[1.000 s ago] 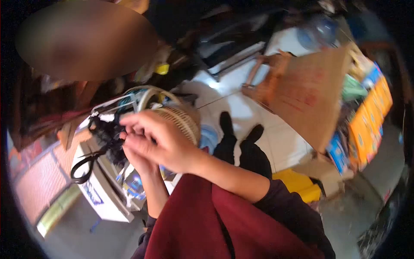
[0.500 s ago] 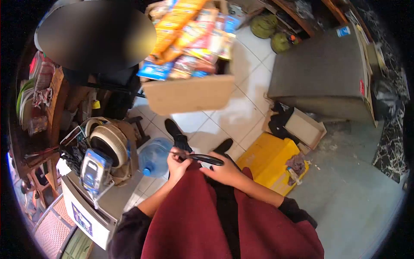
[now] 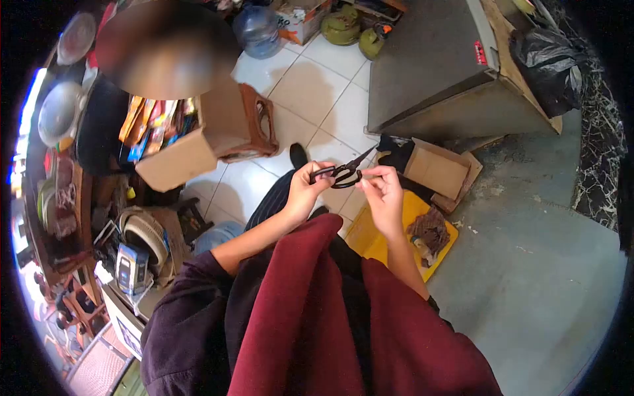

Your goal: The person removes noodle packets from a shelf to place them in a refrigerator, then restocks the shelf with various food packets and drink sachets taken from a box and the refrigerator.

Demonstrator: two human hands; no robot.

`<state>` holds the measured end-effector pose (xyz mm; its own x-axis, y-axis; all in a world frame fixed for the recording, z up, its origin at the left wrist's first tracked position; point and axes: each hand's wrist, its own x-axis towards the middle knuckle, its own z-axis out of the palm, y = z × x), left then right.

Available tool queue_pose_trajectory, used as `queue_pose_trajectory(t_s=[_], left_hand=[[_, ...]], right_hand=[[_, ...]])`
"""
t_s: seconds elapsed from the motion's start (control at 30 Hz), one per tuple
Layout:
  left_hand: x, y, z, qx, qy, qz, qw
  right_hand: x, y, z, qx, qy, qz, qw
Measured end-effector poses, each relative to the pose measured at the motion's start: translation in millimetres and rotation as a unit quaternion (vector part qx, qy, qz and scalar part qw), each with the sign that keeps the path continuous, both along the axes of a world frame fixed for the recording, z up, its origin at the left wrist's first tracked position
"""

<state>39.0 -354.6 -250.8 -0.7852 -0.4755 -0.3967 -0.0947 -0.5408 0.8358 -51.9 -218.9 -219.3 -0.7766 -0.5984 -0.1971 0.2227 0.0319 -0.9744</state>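
Observation:
A pair of black-handled scissors [image 3: 345, 175] is held in front of my body, its dark blades pointing up and to the right. My left hand [image 3: 305, 193] grips the left handle loop, fingers wrapped around it. On the other loop, the thumb and fingers of my right hand [image 3: 385, 197] are closed in a pinch. Dark red cloth [image 3: 290, 290] hangs down my front below both hands.
A cardboard box [image 3: 178, 160] of colourful packets is at upper left, beside a brown plastic stool [image 3: 254, 125] and a person. Right are a grey cabinet [image 3: 429, 66], an open carton [image 3: 437, 170] and a yellow container [image 3: 409, 211] with a crumpled cloth.
The scissors have turned from nearly edge-on to showing both loops and the blades. My right hand has moved right and up. The packet box now appears farther left; the view has shifted too.

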Motion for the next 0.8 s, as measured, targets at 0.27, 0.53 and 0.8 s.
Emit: queue_pose_trajectory(t_s=[0.27, 0.53, 0.8], left_hand=[[-159.5, -61.1, -11.9, 0.152, 0.09, -0.038, 0.984], [-298.6, -164.0, 34.8, -0.347, 0.115, -0.17, 0.915], [-400.5, -287.0, 51.7, -0.445, 0.043, -0.112, 0.887]], right_hand=[[-128.5, -90.9, -15.1, 0.145, 0.337, -0.07, 0.927], [-302.9, -205.0, -9.4, 0.005, -0.049, 0.048, 0.998], [-430.4, -343.3, -5.0, -0.055, -0.067, 0.037, 0.995]])
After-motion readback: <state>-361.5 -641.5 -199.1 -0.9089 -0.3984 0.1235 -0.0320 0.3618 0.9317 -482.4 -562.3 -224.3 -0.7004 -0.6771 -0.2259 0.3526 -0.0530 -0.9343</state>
